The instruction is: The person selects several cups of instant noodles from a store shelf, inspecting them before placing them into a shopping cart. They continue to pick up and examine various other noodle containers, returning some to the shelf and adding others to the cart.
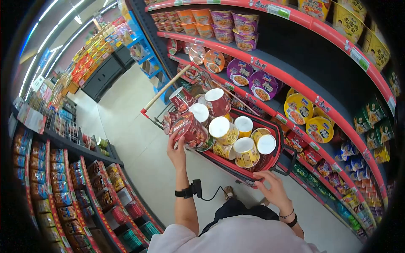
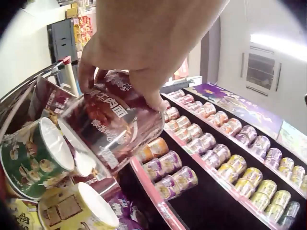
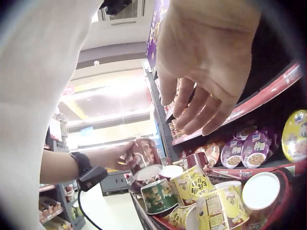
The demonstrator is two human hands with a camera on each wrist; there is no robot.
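My left hand (image 1: 176, 154) grips a dark red instant noodle cup (image 1: 192, 131) by its edge, at the near left of a loaded shopping cart (image 1: 202, 158). In the left wrist view the same red cup (image 2: 112, 120) is tilted, with thumb and fingers at its upper end. Yellow noodle cups (image 1: 246, 158) with white lids fill much of the cart. A green noodle cup (image 3: 159, 196) lies beside them, below the held cup. At the cart's near right rim is my right hand (image 1: 272, 187), its fingertips right at the edge. The right wrist view shows its fingers (image 3: 192, 112) loosely bent, holding nothing.
Shelves with red edges (image 1: 301, 95) curve along the right, carrying purple noodle bowls (image 1: 262, 85) and yellow bowls (image 1: 298, 109). Another rack of packaged goods (image 1: 63, 198) stands at left. Tiled floor (image 1: 126, 126) runs between them. The cart's wooden-looking handle (image 1: 168, 89) is at its far end.
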